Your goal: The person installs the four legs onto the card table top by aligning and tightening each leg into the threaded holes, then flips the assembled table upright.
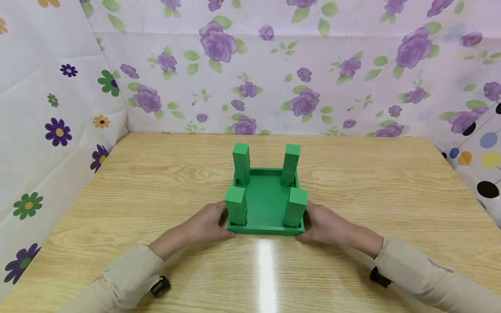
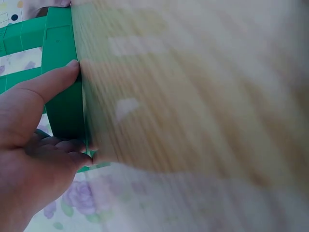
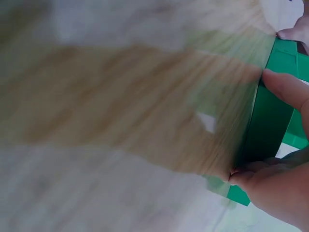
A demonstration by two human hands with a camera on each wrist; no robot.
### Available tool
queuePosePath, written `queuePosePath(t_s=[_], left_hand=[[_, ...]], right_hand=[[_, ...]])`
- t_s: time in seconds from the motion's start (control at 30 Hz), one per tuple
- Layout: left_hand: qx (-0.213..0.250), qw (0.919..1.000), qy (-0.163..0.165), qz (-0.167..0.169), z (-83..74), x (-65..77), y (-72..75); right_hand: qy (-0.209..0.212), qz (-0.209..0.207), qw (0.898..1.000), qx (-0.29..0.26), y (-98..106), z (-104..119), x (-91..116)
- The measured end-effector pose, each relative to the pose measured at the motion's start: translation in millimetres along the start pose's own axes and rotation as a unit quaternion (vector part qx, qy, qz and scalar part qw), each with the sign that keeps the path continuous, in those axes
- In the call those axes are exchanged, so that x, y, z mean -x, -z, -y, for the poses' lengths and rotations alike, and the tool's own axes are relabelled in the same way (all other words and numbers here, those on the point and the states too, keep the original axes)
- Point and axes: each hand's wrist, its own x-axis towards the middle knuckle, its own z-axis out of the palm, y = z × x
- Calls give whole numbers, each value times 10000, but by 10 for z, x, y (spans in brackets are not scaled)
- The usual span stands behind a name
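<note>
A square green tray (image 1: 266, 202) with low walls sits on the wooden table. Upright green block posts (image 1: 241, 158) stand inside its corners, the front ones nearer the camera. My left hand (image 1: 206, 224) grips the tray's left side, its thumb at the front corner. On the opposite side my right hand (image 1: 328, 224) holds the tray the same way. The left wrist view shows the left thumb (image 2: 53, 82) on the tray's front wall and the other fingers curled at its side. In the right wrist view the right thumb (image 3: 285, 87) presses the front wall.
The wooden table (image 1: 164, 174) spreads around the tray, with a bright light reflection in front of it. A purple-flowered cloth (image 1: 274, 65) hangs behind the table's far edge. Patterned cloths also flank the left and right sides. Dark straps (image 1: 160, 287) sit under the wrists.
</note>
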Motion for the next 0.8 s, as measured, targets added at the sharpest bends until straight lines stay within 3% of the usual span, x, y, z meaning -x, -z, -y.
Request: queuePosePath(t_s=[0.13, 0.3, 0.37, 0.53, 0.67, 0.8], left_hand=[[259, 9996, 124, -79, 12, -4, -1], [964, 9948, 234, -226, 23, 14, 24], [1430, 9890, 258, -289, 19, 36, 41], [2583, 9643, 81, -568, -62, 89, 132], [2885, 9531, -91, -907, -173, 121, 205], [3036, 9434, 45, -1334, -326, 175, 286]], right_hand=[[-281, -49, 9992, -272, 1, 11, -4], [-636, -97, 9934, -951, 66, 42, 12], [-675, -72, 9901, -1226, 104, 55, 23], [-482, -46, 9863, -1574, 218, 83, 52], [-608, -151, 9792, -1931, 306, 157, 108], [-825, -477, 9648, -2452, 426, 338, 175]])
